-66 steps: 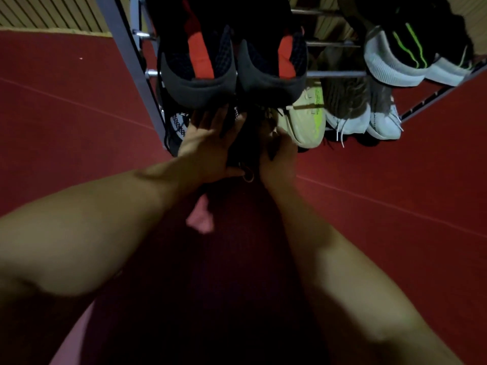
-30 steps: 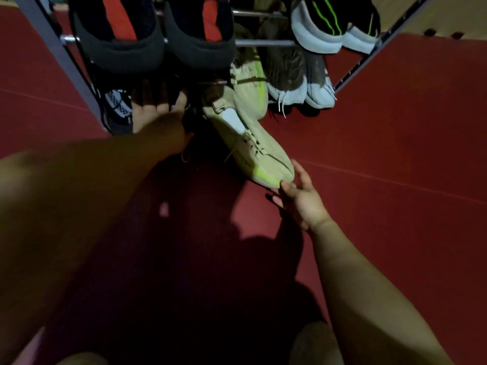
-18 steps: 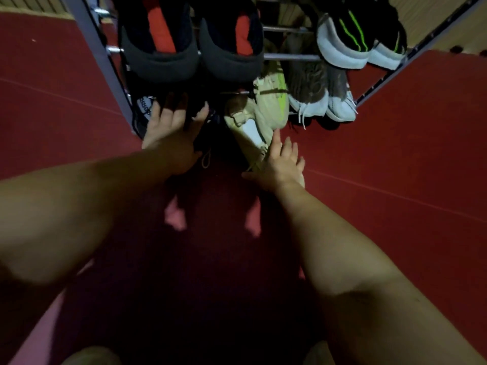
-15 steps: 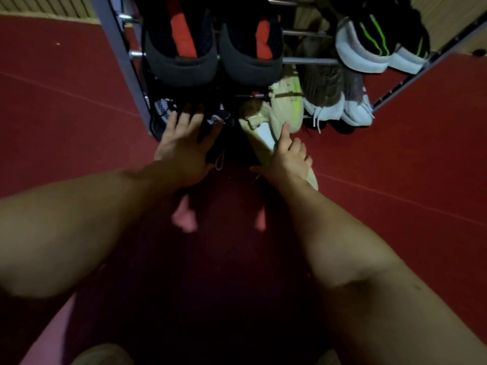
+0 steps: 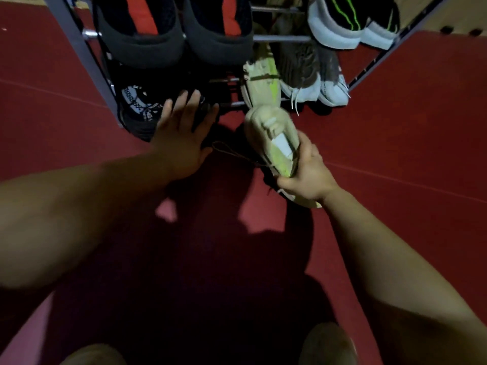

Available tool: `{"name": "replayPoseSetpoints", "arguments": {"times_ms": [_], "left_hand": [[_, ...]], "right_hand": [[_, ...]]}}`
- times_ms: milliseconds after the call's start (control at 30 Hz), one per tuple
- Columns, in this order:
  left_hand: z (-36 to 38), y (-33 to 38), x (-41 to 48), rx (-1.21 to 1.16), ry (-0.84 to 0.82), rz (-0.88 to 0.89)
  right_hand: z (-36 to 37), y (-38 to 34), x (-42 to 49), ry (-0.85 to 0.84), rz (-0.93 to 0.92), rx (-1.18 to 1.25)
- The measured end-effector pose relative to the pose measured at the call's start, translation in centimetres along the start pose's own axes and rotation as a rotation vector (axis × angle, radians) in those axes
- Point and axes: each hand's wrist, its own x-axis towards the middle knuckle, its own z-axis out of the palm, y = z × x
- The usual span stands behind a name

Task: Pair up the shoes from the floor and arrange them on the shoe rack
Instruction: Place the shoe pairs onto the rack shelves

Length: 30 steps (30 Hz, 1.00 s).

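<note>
Red floor: it runs under the shoe rack and round both my arms, and a dark shadow covers the near middle.
Right hand: my fingers are curled round the near end of the cream shoe, grasping it firmly.
Cream shoe: it is tilted, with its far end pointing at the rack. It sits just in front of the lowest shelf, not on it. I cannot tell whether its near end touches the floor.
Matching shoe: cream with a yellow-green streak, it is on the lowest shelf just beyond the held one, beside the grey pair.
Left hand: my fingers are straight and spread, released and holding nothing, laid against the dark shoe at the left end of the lowest shelf.
Brown lace: it trails between my two hands.
Upper shelf: a black-and-red pair sits on the left and a black pair with green stripes on the right.
</note>
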Motion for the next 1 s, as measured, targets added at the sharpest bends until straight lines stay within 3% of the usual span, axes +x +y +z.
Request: {"name": "replayPoseSetpoints", "arguments": {"times_ms": [100,200,333,433,533,633,733,833,900,1000], "left_hand": [[0.4,1.1,0.1,-0.049,0.033,0.036],[0.7,1.2,-0.2,-0.048,0.047,0.083],[0.8,0.5,-1.1,0.01,0.006,0.133],[1.1,0.1,-2.3,0.001,-0.137,0.213],[1.5,0.7,-3.1,0.042,-0.249,0.322],[1.7,2.1,-3.6,0.142,-0.556,0.32],[1.8,3.7,-3.3,0.15,-0.759,0.232],[2.9,4.5,-3.3,0.059,-0.9,0.067],[3.2,4.6,-3.5,0.041,-0.958,0.012],[3.4,4.0,-3.6,0.063,-0.976,-0.008]], "right_hand": [[-0.1,0.8,-0.9,-0.208,-0.1,-0.174],[0.6,0.2,-0.8,-0.401,-0.242,-0.518],[1.5,-0.8,0.2,-0.517,-0.467,-0.91],[0.6,0.0,0.6,-0.598,-0.545,-1.062],[-0.8,2.2,-0.1,-0.701,-0.446,-1.189],[-2.4,3.6,-0.4,-0.756,-0.324,-1.253],[-3.3,2.9,0.9,-0.753,-0.161,-1.042],[-2.8,0.7,2.8,-0.417,-0.017,-0.6],[-2.0,-1.2,4.2,-0.176,0.159,-0.132],[-0.3,-4.0,7.0,-0.091,0.428,0.667]]}}
